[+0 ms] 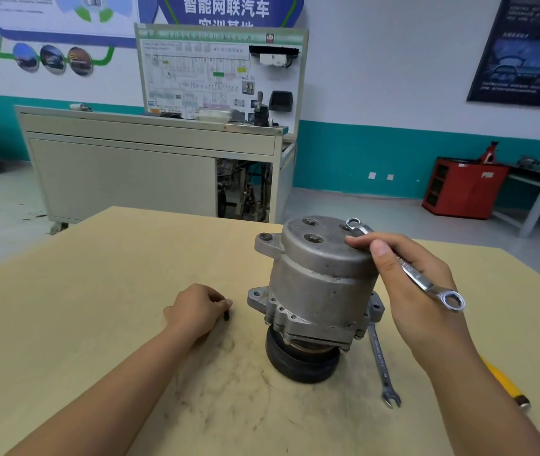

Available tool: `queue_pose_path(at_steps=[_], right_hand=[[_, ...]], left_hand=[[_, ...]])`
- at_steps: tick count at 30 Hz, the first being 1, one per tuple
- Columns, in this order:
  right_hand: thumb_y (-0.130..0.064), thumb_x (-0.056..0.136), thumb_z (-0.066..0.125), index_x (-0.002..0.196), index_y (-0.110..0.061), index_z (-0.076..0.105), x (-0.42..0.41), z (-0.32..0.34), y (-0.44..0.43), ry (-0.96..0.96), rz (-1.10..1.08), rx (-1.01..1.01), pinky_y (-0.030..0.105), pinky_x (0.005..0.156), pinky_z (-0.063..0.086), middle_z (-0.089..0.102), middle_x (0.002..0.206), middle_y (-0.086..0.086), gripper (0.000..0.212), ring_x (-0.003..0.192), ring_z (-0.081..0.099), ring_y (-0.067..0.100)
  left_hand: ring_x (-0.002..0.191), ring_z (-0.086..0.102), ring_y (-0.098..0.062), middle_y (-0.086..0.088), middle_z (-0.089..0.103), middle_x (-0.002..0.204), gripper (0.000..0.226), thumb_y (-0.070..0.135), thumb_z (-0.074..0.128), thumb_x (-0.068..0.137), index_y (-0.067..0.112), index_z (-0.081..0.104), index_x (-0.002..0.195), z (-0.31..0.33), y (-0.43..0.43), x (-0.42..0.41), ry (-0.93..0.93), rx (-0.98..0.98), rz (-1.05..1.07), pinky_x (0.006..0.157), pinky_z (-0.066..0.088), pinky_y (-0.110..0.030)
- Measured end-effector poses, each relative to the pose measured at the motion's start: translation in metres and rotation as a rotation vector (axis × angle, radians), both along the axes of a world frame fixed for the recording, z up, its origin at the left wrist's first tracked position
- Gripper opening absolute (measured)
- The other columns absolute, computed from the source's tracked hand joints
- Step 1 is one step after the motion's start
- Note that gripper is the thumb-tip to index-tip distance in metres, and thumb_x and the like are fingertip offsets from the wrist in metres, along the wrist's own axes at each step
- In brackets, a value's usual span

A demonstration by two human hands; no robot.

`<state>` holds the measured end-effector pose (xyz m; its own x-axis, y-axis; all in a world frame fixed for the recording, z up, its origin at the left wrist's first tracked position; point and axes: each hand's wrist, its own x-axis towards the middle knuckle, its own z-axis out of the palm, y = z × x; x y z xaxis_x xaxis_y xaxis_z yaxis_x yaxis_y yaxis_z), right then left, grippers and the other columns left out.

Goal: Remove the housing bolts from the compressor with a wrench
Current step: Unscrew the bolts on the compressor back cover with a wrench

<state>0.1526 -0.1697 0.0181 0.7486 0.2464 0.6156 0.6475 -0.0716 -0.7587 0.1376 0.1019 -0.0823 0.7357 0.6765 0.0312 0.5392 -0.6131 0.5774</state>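
Workshop walls with posters and a pale training bench stand behind the tan table point(104, 258) where I work, its top smudged with dark grease. Near the middle of it the compressor point(319, 291) stands on end, black pulley down, grey housing cap up. At about nine o'clock from it my left hand point(196, 311) rests on the table, fingers curled around a small dark bolt point(227, 314) pinched at the fingertips, its tip touching the wood. My right hand point(420, 287) is closed on the ring wrench point(407, 264), thumb on the shank, one ring end lying over the cap's edge at about one o'clock, the other sticking out past my knuckles. Two hex heads still show on the cap top and one on the ear at ten o'clock. I judge I am between bolts: one is out and being set down. Next I need to let it go, steady the housing and seat the ring squarely on another head. A second wrench point(381, 366) lies at five o'clock, a yellow-handled tool point(505, 383) beyond
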Motion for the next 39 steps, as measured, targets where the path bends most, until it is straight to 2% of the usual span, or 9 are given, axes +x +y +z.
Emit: queue_pose_path(at_steps=[6, 9, 13, 16, 20, 24, 28, 34, 39], right_hand=[[-0.022, 0.096, 0.048, 0.09, -0.031, 0.071, 0.003, 0.0, -0.001, 0.002, 0.002, 0.005, -0.002, 0.069, 0.038, 0.064, 0.099, -0.029, 0.024, 0.094, 0.055, -0.015], [-0.022, 0.095, 0.049, 0.088, -0.033, 0.071, 0.005, 0.0, -0.002, 0.017, 0.0, 0.01, -0.001, 0.068, 0.039, 0.066, 0.097, -0.029, 0.026, 0.094, 0.055, -0.014], [-0.024, 0.096, 0.048, 0.083, -0.037, 0.072, 0.007, 0.001, -0.004, 0.035, 0.023, 0.017, 0.004, 0.068, 0.043, 0.068, 0.097, -0.027, 0.031, 0.097, 0.056, -0.012], [-0.026, 0.096, 0.046, 0.087, -0.038, 0.071, 0.012, 0.0, -0.005, 0.066, 0.058, 0.034, 0.019, 0.08, 0.043, 0.071, 0.1, -0.018, 0.03, 0.101, 0.059, -0.005], [-0.028, 0.094, 0.045, 0.089, -0.032, 0.072, 0.02, 0.004, -0.007, 0.159, 0.159, 0.106, 0.028, 0.089, 0.043, 0.074, 0.094, -0.004, 0.028, 0.103, 0.064, 0.006], [-0.021, 0.099, 0.041, 0.101, -0.023, 0.068, 0.022, 0.008, -0.011, 0.144, 0.149, 0.098, 0.032, 0.097, 0.042, 0.075, 0.092, -0.001, 0.027, 0.105, 0.065, 0.01], [-0.039, 0.092, 0.029, 0.09, -0.025, 0.073, 0.011, 0.007, -0.01, 0.055, 0.068, 0.153, 0.03, 0.091, 0.041, 0.074, 0.087, -0.003, 0.047, 0.1, 0.065, 0.008], [-0.082, 0.077, 0.028, 0.069, -0.032, 0.076, -0.009, 0.015, 0.001, 0.059, -0.04, 0.303, 0.036, 0.077, 0.052, 0.072, 0.072, -0.002, 0.069, 0.07, 0.066, 0.009], [-0.069, 0.079, 0.041, 0.066, -0.032, 0.075, -0.014, 0.019, 0.002, 0.037, -0.096, 0.296, 0.024, 0.06, 0.054, 0.07, 0.062, -0.003, 0.053, 0.057, 0.066, 0.009]], left_hand=[[0.064, 0.046, -0.004, 0.009, 0.064, 0.071, 0.033, 0.046, 0.058, 0.088, 0.032, 0.064, 0.059, -0.002, 0.005, -0.002, -0.02, 0.014, 0.008, 0.073, 0.031, -0.032], [0.077, 0.054, -0.011, 0.012, 0.066, 0.08, 0.024, 0.043, 0.057, 0.089, 0.033, 0.067, 0.069, 0.002, 0.001, -0.006, -0.02, 0.016, -0.001, 0.077, 0.033, -0.032], [0.096, 0.059, -0.009, 0.014, 0.064, 0.102, 0.015, 0.03, 0.054, 0.094, 0.032, 0.069, 0.1, 0.014, -0.012, -0.021, -0.576, -0.008, -0.099, 0.079, 0.041, -0.02], [0.103, 0.057, 0.005, 0.025, 0.062, 0.111, 0.019, 0.048, 0.052, 0.091, 0.047, 0.057, 0.109, 0.041, -0.038, -0.038, -0.827, -0.262, -0.353, 0.073, 0.043, -0.004], [0.118, 0.049, 0.01, 0.03, 0.049, 0.131, 0.068, 0.068, 0.06, 0.065, 0.05, 0.04, 0.128, 0.064, -0.064, -0.043, -0.761, -0.428, -0.632, 0.091, 0.044, -0.012], [0.106, 0.061, -0.001, 0.021, 0.065, 0.114, 0.042, 0.042, 0.074, 0.077, 0.038, 0.058, 0.115, 0.073, -0.083, -0.043, -0.879, -0.442, -0.592, 0.09, 0.051, -0.027], [0.098, 0.065, -0.001, 0.019, 0.069, 0.106, 0.046, 0.05, 0.07, 0.062, 0.037, 0.065, 0.106, 0.06, -0.101, -0.049, -1.02, -0.437, -0.427, 0.077, 0.05, -0.014], [0.116, 0.054, -0.003, 0.027, 0.056, 0.121, 0.046, 0.048, 0.082, 0.061, 0.046, 0.052, 0.096, 0.052, -0.123, -0.051, -1.071, -0.247, -0.339, 0.093, 0.044, -0.02], [0.119, 0.031, 0.02, 0.036, 0.032, 0.128, 0.079, 0.07, 0.074, 0.05, 0.061, 0.034, 0.118, 0.066, -0.129, -0.048, -0.95, -0.15, -0.335, 0.088, 0.03, 0.003]])
